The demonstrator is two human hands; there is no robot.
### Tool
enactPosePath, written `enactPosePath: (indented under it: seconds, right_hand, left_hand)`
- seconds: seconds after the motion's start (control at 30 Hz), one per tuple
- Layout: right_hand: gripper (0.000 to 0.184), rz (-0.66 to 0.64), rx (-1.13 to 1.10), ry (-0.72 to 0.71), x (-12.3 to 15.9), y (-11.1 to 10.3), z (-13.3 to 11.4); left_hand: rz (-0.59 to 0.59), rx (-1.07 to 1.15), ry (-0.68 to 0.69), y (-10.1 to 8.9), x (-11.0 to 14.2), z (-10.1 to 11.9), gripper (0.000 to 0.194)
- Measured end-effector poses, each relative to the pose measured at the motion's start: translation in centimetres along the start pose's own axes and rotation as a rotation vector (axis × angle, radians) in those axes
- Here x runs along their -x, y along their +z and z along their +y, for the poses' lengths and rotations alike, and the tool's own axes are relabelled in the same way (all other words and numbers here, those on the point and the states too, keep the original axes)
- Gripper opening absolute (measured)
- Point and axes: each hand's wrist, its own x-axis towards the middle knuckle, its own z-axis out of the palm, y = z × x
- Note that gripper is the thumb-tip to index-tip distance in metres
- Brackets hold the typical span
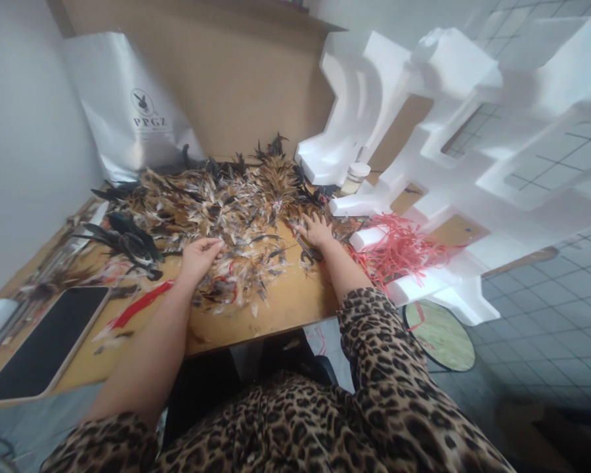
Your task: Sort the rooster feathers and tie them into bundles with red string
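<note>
My left hand (201,258) is in a pinch, thumb against forefinger, just above loose feathers (239,279) at the middle of the table. Whatever the fingertips hold, if anything, is too small to make out. To the right, my right hand (317,231) lies with its fingers spread at the edge of the big heap of brown and black feathers (201,197). Dark-handled scissors (309,255) rest on the table close beside the right wrist. Longer black feathers (123,240) lie left of my left hand.
A phone (49,345) and red ribbon (140,305) lie at the left. Behind stands a silver bag (132,105). At the right are white foam pieces (453,177), red strips (398,253) and a lidded jar (354,179). The table's front edge (270,334) is near my body.
</note>
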Motion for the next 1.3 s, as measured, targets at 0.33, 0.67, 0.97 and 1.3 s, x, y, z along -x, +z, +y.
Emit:
enactPosePath:
  seconds: [0.33, 0.67, 0.97, 1.3]
  right_hand:
    - [0.077, 0.013, -0.130, -0.008, -0.2, -1.6, 0.2]
    - [0.060, 0.430, -0.652, -0.129, 0.6, -7.3, -0.3]
    - [0.022, -0.046, -0.830, -0.481, 7.2, -7.5, -9.8]
    - [0.024, -0.315, -0.431, -0.803, 9.5, -4.2, -15.7]
  left_hand:
    - [0.007, -0.006, 0.017, -0.1, 0.1, 0.2, 0.032]
    - [0.047, 0.055, 0.084, -0.6, -0.5, -0.3, 0.025]
    - [0.134, 0.102, 0.114, -0.9, -0.5, 0.2, 0.026]
    - [0.129, 0.059, 0.138, -0.7, -0.2, 0.3, 0.022]
